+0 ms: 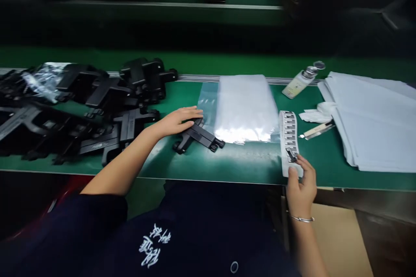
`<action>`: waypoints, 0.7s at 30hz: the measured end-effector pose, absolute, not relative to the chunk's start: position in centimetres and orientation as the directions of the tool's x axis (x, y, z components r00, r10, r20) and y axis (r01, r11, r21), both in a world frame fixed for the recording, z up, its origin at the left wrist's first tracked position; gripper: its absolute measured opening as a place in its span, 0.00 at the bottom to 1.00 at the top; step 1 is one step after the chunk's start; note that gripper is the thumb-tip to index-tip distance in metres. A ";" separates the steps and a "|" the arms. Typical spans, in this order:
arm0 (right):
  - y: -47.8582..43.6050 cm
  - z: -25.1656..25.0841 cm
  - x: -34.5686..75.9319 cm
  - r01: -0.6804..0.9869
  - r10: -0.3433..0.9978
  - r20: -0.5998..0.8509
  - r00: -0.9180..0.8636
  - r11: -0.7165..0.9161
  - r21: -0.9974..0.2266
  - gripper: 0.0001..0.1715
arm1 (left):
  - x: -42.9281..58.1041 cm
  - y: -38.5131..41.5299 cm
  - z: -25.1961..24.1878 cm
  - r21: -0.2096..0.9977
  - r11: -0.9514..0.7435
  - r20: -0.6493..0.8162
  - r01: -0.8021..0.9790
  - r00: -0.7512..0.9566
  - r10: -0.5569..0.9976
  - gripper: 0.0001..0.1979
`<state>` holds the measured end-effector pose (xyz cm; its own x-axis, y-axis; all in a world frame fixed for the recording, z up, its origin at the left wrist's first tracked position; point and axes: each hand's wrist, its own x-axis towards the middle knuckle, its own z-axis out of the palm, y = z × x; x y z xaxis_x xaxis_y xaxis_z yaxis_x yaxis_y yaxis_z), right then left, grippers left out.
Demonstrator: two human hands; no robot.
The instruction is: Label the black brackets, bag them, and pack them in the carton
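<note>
My left hand (177, 121) lies flat, fingers stretched out, on a black plastic bracket (199, 137) on the green bench (227, 162), just left of a stack of clear plastic bags (243, 108). My right hand (300, 186) pinches the near end of a white strip of barcode labels (289, 132) at the bench's front edge, thumb on the strip.
A heap of black plastic brackets (81, 108) fills the bench's left side. At right lie a stack of white sheets (373, 121), a small bottle (300, 81), a crumpled wipe (316, 114) and a knife-like tool (316, 130). A cardboard box (341, 233) stands below right.
</note>
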<state>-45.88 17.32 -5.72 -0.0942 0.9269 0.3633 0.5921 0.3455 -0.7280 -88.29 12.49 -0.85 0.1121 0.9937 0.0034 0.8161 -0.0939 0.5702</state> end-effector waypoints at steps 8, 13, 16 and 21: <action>16.3 -2.2 -58.2 0.334 0.898 0.166 -0.407 0.316 -0.888 0.11 | -81.9 7.6 -5.5 0.752 0.154 0.089 0.640 -0.330 0.940 0.21; 15.6 -3.2 -63.2 0.360 0.846 0.065 -0.529 0.294 -0.885 0.09 | -78.5 7.0 -5.6 0.826 0.168 0.074 0.539 -0.399 0.914 0.19; 15.9 -3.6 -63.7 0.387 0.835 0.017 -0.550 0.273 -0.881 0.09 | -78.5 7.1 -5.7 0.836 0.142 0.083 0.531 -0.377 0.922 0.19; 16.3 -3.3 -63.7 0.435 0.833 -0.016 -0.553 0.272 -0.858 0.09 | -78.7 7.2 -5.7 0.837 0.116 0.105 0.535 -0.365 0.925 0.19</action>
<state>-63.66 16.35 -3.28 -0.5525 0.8333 -0.0160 0.4354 0.2722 -0.8581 -78.74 7.16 -5.72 -0.3645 0.9253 0.1048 0.5352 0.1161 0.8367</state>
